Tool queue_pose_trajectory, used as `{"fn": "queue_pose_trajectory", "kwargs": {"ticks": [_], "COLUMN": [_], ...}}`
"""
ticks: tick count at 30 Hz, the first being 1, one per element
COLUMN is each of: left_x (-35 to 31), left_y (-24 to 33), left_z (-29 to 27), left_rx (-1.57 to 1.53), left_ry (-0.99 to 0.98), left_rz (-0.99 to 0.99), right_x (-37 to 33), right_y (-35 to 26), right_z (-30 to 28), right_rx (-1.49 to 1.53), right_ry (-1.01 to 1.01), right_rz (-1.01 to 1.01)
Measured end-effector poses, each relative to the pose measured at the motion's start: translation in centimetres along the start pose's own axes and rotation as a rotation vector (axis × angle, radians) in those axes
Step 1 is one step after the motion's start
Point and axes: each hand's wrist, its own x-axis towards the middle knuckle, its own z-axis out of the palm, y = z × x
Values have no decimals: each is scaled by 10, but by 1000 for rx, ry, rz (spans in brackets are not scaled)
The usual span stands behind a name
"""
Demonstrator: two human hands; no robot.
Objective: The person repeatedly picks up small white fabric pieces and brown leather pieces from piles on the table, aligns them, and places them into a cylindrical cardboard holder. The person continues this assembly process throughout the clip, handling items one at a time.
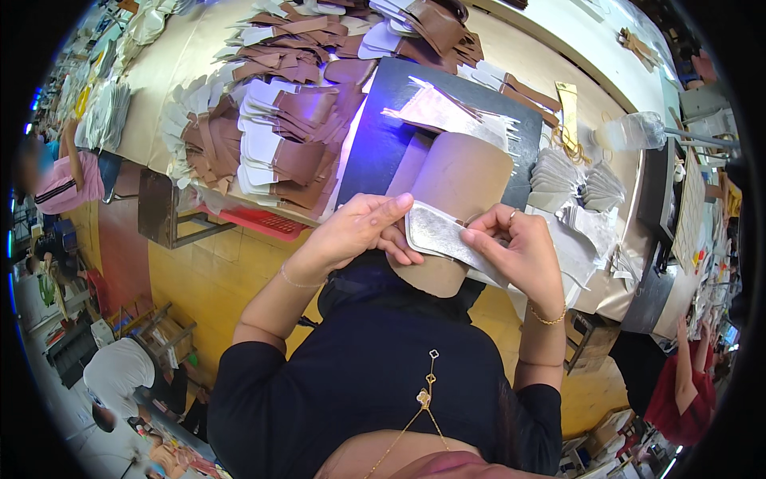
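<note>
A greyish-white, flat panel (435, 230) with a rounded corner and a thin dark edge is held between my two hands. My left hand (371, 227) pinches its left end, the thumb along the upper edge and the fingers curled below. My right hand (515, 243) grips it from the right, thumb on its face and index finger bent at the upper edge. Beneath it, a curved tan-brown sheet (463, 172) arches over the near edge of a dark board (379, 112). A bundle of pale strips with brown edges (447, 112) lies on that board.
Stacks of brown and white cut pieces (279, 140) cover the table's left part. Fanned grey-white pieces (558, 180) lie at right, near a clear plastic bottle (634, 132). A red crate (267, 222) sits below the table's edge. Other people are at both sides.
</note>
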Motion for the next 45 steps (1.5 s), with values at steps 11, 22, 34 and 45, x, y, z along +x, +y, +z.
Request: {"fn": "queue_pose_trajectory", "kwargs": {"ticks": [11, 22, 34, 45], "left_x": [-3, 2, 12, 16], "left_y": [1, 6, -6, -15], "left_z": [3, -3, -29, -25], "left_rx": [29, 110, 87, -24], "left_ry": [12, 81, 40, 1], "left_rz": [5, -5, -21, 27], "right_x": [0, -5, -5, -19], "right_y": [-8, 12, 51, 31], "right_z": [2, -13, -12, 4], "right_rx": [-136, 40, 413, -298], "right_ry": [38, -19, 13, 528], "right_rz": [-66, 28, 58, -310]}}
